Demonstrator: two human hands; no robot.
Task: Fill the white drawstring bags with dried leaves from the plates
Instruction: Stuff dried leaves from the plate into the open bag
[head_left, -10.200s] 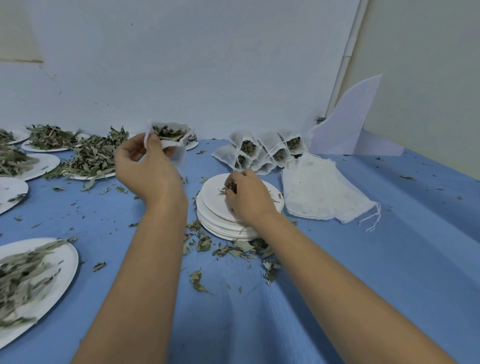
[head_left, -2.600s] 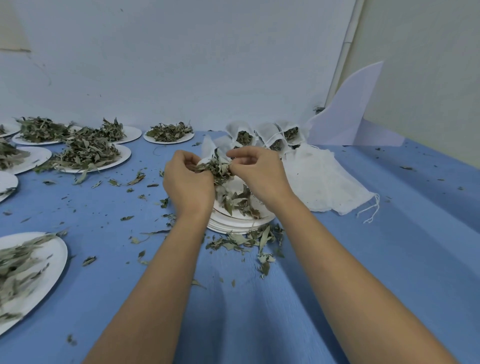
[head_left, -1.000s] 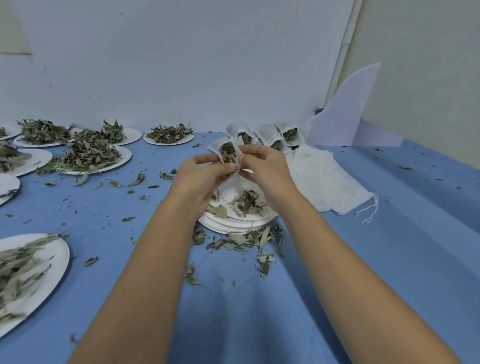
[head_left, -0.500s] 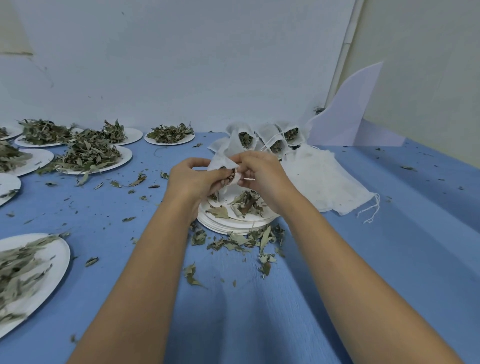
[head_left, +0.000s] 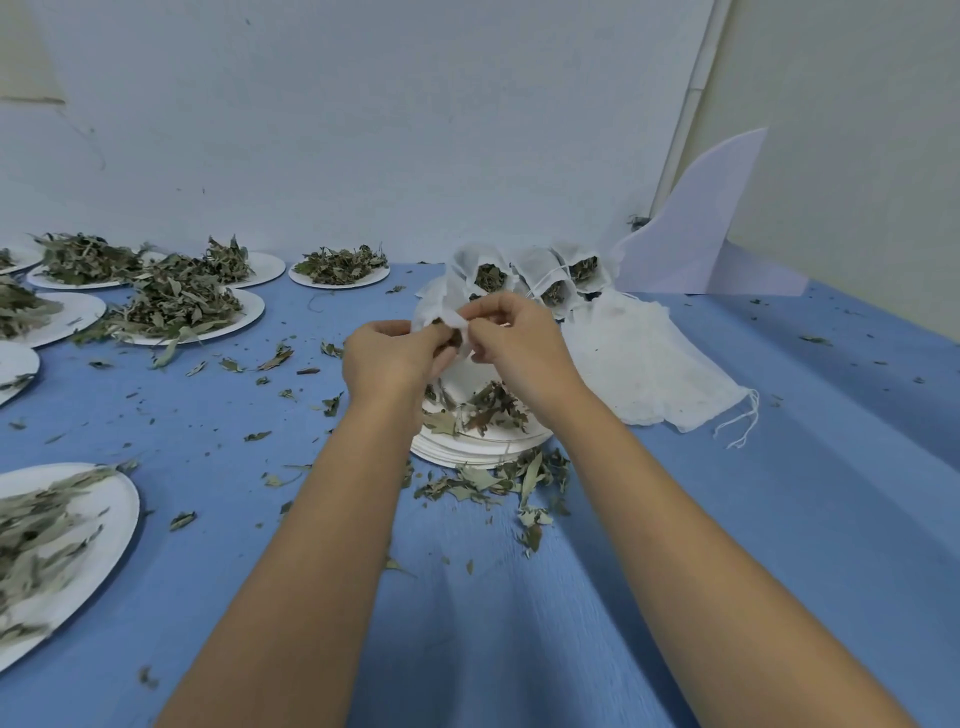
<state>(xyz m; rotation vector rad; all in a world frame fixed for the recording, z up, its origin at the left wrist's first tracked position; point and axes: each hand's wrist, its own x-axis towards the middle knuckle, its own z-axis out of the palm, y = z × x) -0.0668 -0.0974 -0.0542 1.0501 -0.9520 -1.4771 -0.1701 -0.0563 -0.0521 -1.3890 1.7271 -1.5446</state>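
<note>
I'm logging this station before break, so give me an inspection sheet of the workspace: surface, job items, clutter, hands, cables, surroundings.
Surface: blue cloth, wrinkled, dotted with leaf bits.
Job's things: white bag held over plate stack; filled bags behind it; empty bags to the right; leaf plates at left.
Clutter: spilled leaves in front of the stack.
Hands: left hand and right hand both pinch the bag.
Cables: nothing seen.
Surroundings: white wall; white card in the corner.
</note>
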